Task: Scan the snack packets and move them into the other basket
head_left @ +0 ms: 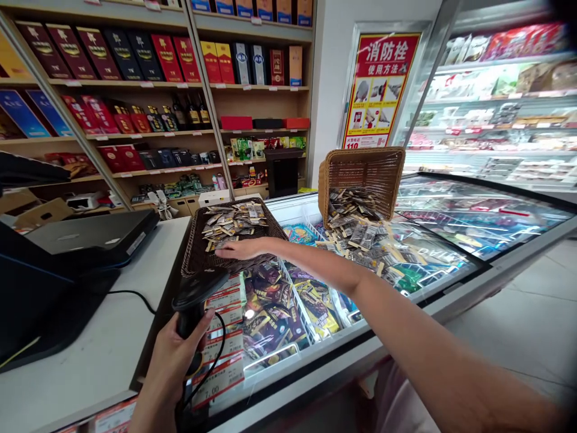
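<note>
1. Left hand [174, 352]: grip closed round the handle of a black scanner [199, 290], beside the price tags [228, 349].
2. Right hand [243, 248]: palm down over the near side of the dark basket [192, 243]; its underside is hidden, so I cannot tell its grip.
3. Packets [237, 219] lie piled in that basket, just beyond the right fingers.
4. Tan basket [396, 186]: tipped sideways on the freezer [532, 252], more packets spilling from its mouth.
</note>
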Tool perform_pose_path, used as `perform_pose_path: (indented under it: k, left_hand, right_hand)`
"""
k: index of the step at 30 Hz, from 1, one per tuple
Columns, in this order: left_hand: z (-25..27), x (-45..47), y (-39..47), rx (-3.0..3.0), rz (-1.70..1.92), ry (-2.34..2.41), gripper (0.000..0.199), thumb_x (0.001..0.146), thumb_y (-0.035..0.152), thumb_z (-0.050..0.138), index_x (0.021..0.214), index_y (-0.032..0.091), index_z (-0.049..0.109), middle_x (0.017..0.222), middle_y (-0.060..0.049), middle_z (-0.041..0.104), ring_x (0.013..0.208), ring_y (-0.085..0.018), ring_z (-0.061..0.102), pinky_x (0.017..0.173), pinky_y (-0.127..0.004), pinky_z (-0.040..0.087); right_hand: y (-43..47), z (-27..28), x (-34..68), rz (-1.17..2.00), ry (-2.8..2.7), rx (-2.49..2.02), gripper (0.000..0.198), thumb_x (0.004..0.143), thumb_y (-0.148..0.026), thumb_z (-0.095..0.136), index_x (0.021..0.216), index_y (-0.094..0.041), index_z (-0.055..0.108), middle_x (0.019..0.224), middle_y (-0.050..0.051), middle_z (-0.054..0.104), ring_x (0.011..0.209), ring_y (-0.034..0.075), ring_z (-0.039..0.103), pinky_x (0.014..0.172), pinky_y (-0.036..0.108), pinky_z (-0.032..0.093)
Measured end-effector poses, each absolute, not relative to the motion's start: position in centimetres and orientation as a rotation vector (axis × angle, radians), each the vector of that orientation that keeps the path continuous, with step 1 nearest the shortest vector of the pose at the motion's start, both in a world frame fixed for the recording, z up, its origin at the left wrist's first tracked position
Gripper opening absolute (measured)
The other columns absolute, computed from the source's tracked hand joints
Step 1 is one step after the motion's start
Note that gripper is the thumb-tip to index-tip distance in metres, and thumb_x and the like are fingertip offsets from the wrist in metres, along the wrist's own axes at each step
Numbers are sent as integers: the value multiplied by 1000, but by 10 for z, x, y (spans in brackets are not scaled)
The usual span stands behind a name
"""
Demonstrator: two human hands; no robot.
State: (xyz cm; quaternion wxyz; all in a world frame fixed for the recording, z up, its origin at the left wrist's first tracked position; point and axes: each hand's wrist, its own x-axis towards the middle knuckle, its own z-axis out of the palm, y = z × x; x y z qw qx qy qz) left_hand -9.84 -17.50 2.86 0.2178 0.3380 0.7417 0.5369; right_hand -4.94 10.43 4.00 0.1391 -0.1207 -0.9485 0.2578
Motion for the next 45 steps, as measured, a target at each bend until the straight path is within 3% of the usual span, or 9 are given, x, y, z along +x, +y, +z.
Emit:
perform_pose_path:
  k: [4, 9, 15, 20, 25, 32, 36, 40, 45]
  left_hand:
    - [28, -101, -176, 906, 1523, 2051, 53, 65, 67, 81, 69, 21, 53, 53, 4, 52, 50, -12, 43, 48, -23, 35]
    - [32, -99, -180, 912, 1542, 2013, 53, 63, 64, 83, 66, 22, 51, 52, 5, 51, 51, -12, 44, 49, -23, 35]
    - [35, -92, -173, 912, 1461, 1999, 55, 60, 65, 83, 69, 21, 51, 51, 5, 50, 48, -11, 41, 44, -21, 33]
    - [37, -80, -163, 894, 1490, 1976, 54, 59, 63, 84, 68, 22, 50, 48, 5, 50, 47, -11, 42, 43, -21, 34]
    - [32, -79, -158, 914, 1482, 1918, 49, 59, 54, 87, 69, 20, 53, 49, 5, 51, 47, -10, 44, 44, -20, 36]
    - [35, -80, -137, 874, 1622, 1889, 47, 58, 50, 88, 74, 19, 56, 48, 6, 52, 45, -9, 44, 44, -19, 35]
    - [43, -88, -135, 796, 1709, 1889, 51, 56, 52, 89, 79, 19, 57, 51, 6, 53, 45, -9, 45, 41, -19, 34]
    - [44, -97, -136, 784, 1717, 1879, 51, 56, 52, 89, 82, 19, 59, 54, 6, 53, 46, -9, 45, 41, -19, 35]
    - [33, -97, -132, 834, 1659, 1890, 46, 59, 47, 88, 74, 20, 55, 51, 6, 52, 47, -9, 44, 44, -19, 36]
  right_hand:
    - [97, 30, -20, 316, -2956, -3, 48, 91, -26, 73, 137, -26, 61, 126, 8, 72, 107, 22, 70, 87, 29, 52]
    - [130, 35, 27, -77, -2910, 295, 39, 87, -13, 74, 125, -20, 69, 133, 10, 69, 127, 19, 59, 111, 32, 38]
    - [171, 75, 69, -327, -2866, -668, 24, 87, -1, 60, 103, -13, 74, 117, 14, 74, 126, 26, 58, 109, 40, 39]
    - [130, 62, -14, 153, -2716, -964, 45, 104, -37, 45, 136, -9, 57, 125, 19, 71, 110, 31, 69, 96, 45, 52]
    - [108, 37, -46, 17, -2702, -922, 33, 104, -24, 42, 119, -6, 65, 111, 21, 74, 106, 30, 72, 87, 38, 55]
    - [115, 37, 36, -98, -2770, -963, 42, 106, -44, 42, 130, -17, 62, 116, 19, 74, 110, 28, 71, 91, 37, 51]
    - [132, 54, 72, 81, -2861, -889, 31, 97, -47, 61, 111, -23, 74, 105, 11, 77, 102, 28, 72, 85, 35, 49]
    - [149, 76, 64, 752, -2726, -790, 45, 83, -63, 72, 79, -19, 77, 78, 5, 74, 79, 20, 69, 74, 27, 48]
    - [136, 65, -19, 934, -2350, -1186, 50, 75, -66, 78, 76, -16, 75, 88, 11, 75, 92, 25, 70, 79, 30, 50]
